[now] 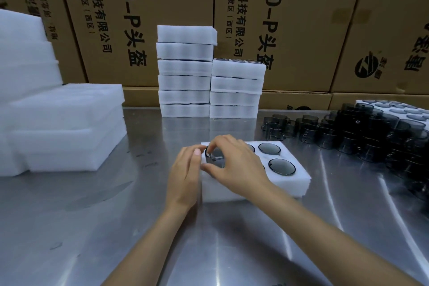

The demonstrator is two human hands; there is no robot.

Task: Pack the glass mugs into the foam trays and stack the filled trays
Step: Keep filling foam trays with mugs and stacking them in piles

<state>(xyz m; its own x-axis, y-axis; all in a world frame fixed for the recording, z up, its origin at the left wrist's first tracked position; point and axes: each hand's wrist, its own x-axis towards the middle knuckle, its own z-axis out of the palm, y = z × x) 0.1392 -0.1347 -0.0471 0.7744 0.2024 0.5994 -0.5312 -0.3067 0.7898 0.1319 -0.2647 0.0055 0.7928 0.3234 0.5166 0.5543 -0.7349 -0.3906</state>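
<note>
Steel table, brushed and glaring, bare along the whole near edge and across the left foreground, widest free room there and in the strip between the hands and the back stacks. Brown cardboard cartons walling the far edge, printed in black, closing off all room behind. White empty foam trays heaped at the left edge, lowest corner jutting toward the centre but well apart from the hands. Two stacks of filled trays at the back centre, touching side by side, left column taller, right column showing mug rims on top. Dark loose glass mugs crowded over the right side, nearest ones near the working tray's far right corner, with another foam tray of round pockets behind them at the right edge. Working foam tray in the centre, dark mugs seated in its two right-hand pockets, middle pockets mostly hidden. Right hand over the tray's left end, fingers and thumb curled round a glass mug at the far-left pocket. Left hand against the tray's left edge, fingers fairly straight, tips touching the same mug's side.
</note>
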